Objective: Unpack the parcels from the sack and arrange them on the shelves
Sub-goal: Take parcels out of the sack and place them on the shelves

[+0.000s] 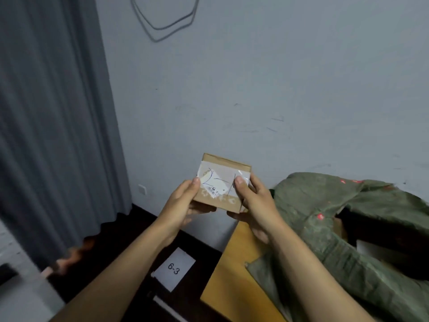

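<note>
Parcel [222, 182], a small flat brown cardboard box, is held up in front of the wall [278, 89], clear of the worktop [232, 275] and between both hands; left hand [185, 203] takes the left edge with its thumb on the top face and its fingers [202, 209] curled beneath; right hand [255, 205] mirrors this on the right edge, thumb pressed on the label area, fingers under the base; both are closed on the box, neither loose; top face is tilted toward the camera, probably so that the label can be read before a shelf is chosen. White label [214, 184] lies under clear tape and carries a small barcode and short print, too blurred to read, plus loose pen strokes across it that I cannot decipher; pale printed marks run along the lower brown band, illegible. Sack [336, 228], olive green woven material with small red markings, lies slumped on the worktop at right, its mouth open toward the right, well apart from the parcel; dark contents show inside, not identifiable. White card [174, 268] below the hands reads "6-3", likely a shelf or bin code; it sits on a dark surface that I cannot identify with certainty. Grey curtain [53, 112] hangs at left; cable loop [162, 22] on the wall above. Judgement: parcel is out of the sack and not yet shelved.
</note>
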